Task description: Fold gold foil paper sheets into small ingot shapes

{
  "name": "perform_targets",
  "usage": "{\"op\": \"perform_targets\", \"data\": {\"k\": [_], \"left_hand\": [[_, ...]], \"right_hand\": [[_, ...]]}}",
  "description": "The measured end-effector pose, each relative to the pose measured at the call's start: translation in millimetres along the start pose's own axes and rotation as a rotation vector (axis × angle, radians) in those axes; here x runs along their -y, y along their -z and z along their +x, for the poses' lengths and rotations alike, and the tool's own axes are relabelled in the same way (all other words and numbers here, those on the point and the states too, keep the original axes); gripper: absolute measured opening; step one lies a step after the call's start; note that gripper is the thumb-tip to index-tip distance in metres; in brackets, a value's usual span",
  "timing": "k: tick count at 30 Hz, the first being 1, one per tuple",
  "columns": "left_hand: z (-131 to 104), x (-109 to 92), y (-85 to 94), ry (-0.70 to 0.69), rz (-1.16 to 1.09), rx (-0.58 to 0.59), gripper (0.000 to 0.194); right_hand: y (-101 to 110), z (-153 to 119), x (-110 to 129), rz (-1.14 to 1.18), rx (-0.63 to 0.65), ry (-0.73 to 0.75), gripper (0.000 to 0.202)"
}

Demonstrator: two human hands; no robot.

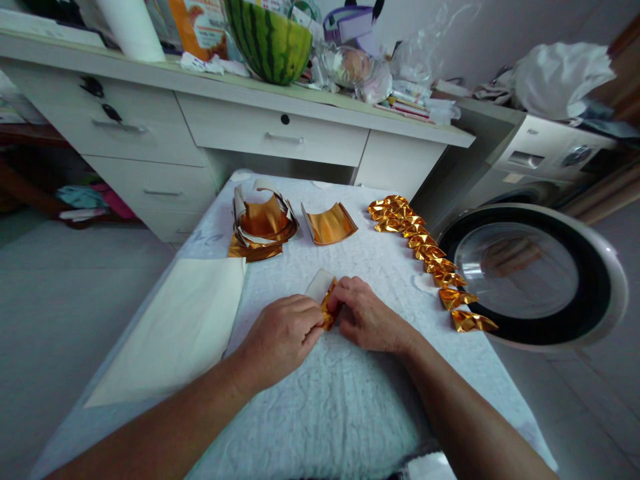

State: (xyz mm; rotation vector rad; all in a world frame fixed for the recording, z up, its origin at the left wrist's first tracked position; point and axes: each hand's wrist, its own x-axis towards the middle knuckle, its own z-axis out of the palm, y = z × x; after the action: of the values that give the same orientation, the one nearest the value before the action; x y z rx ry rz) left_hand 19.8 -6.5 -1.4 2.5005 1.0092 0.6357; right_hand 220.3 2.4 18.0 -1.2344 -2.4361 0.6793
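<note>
Between my two hands, low over the middle of the cloth-covered table, is a partly folded sheet of gold foil paper (327, 308) with its pale backing showing at the top. My left hand (286, 333) pinches its lower left side, fingers curled. From the right, my right hand (367, 313) grips the other edge with thumb and bent fingers. The fingers hide part of the fold. Farther back lie a curled stack of gold foil sheets (265, 220) and a single curved gold sheet (330, 225). Folded gold foil pieces (425, 252) form a row along the right.
A cream paper sheet (175, 327) lies on the table's left. Behind stands a white desk (320, 137) bearing half a watermelon (270, 43), bags and clutter. At right, a washing machine's open round door (520, 267) comes close to the table edge.
</note>
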Motion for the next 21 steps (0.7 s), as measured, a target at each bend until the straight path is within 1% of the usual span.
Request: {"op": "perform_targets", "data": {"k": [3, 7, 9, 15, 21], "left_hand": [[0.2, -0.4, 1.5, 0.017, -0.021, -0.025, 0.011], [1.2, -0.6, 2.4, 0.042, -0.042, -0.028, 0.008], [1.4, 0.1, 2.0, 0.053, -0.048, -0.022, 0.008], [1.4, 3.3, 1.2, 0.082, -0.074, -0.006, 0.008], [0.3, 3.8, 3.9, 0.119, -0.077, 0.010, 0.008]], "right_hand": [[1.6, -2.3, 1.7, -0.001, 0.033, -0.016, 0.024], [-0.2, -2.5, 0.5, 0.049, 0.036, -0.003, 0.009], [-1.1, -1.6, 0.0, 0.069, 0.036, 0.003, 0.004], [-1.7, -0.3, -1.3, 0.086, 0.038, 0.010, 0.010], [-2.0, -0.6, -1.1, 0.077, 0.030, -0.021, 0.011]]}}
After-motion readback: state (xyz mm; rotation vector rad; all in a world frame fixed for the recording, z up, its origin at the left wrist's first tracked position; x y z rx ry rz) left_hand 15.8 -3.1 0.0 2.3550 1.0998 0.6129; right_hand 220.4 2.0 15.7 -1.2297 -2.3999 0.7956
